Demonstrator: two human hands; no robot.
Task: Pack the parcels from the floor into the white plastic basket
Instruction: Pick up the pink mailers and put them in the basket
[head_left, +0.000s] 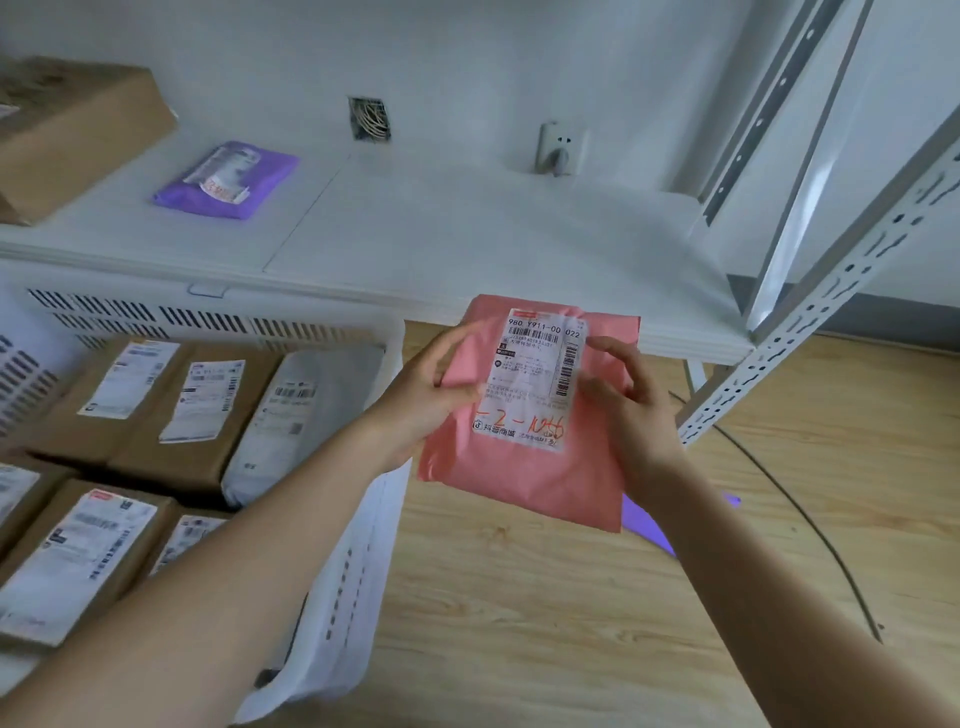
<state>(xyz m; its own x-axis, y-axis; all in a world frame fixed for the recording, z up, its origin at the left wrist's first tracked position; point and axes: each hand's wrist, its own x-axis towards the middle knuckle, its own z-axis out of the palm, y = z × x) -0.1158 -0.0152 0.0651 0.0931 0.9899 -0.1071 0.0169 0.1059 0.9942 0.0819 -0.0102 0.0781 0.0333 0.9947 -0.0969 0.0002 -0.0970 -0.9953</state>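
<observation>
Both hands are up on the pink parcel (524, 415), holding it in the air above the wooden floor (519, 623), just right of the white basket (353, 571). The left hand (426, 395) grips the parcel's left edge, thumb across the front, fingers curled behind. The right hand (628, 400) pinches the right edge, fingers bent over the front beside the shipping label (535, 379). The label faces up at the camera, red handwriting along its lower part. The parcel sits slightly tilted, its top edge in front of the white shelf (467, 234).

Down in the basket, brown boxes (156, 415) lie packed side by side, labels up, with a grey bag (306, 410) wedged against the right wall. On the shelf rest a purple parcel (228, 179) and a brown box (72, 135) at the far left. A scrap of purple (649, 525) shows on the floor under the right forearm, mostly hidden. A dark cable (810, 519) curves across the floor.
</observation>
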